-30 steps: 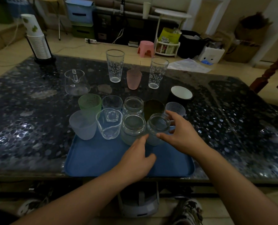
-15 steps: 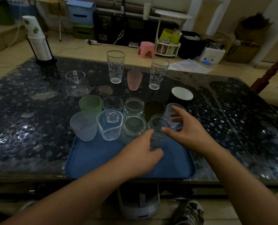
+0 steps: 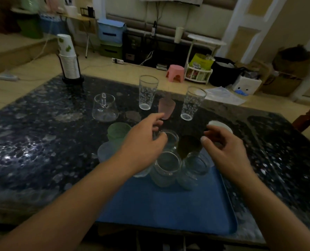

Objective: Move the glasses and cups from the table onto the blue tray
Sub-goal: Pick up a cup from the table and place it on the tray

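The blue tray [image 3: 168,211] lies at the table's near edge, with several glasses and cups crowded at its far end: two clear jars [image 3: 167,166] [image 3: 195,167], a dark cup [image 3: 188,144], a green cup [image 3: 118,131], a frosted cup [image 3: 105,153]. Farther back on the table stand two tall patterned glasses [image 3: 147,92] [image 3: 193,103], a pink cup [image 3: 166,108], a glass pitcher [image 3: 104,110] and a white-rimmed dark cup [image 3: 220,125]. My left hand [image 3: 143,142] hovers over the tray's cups, fingers apart, holding nothing. My right hand [image 3: 223,151] hovers open beside the dark cup.
A stack of paper cups in a black holder [image 3: 69,62] stands at the table's far left corner. The dark patterned table [image 3: 32,142] stretches left and right of the tray. A pink stool [image 3: 176,72] and boxes sit on the floor beyond.
Both hands let go of the clear jar on the tray and moved forward, away from me, toward the cups farther back. The camera tilted up.
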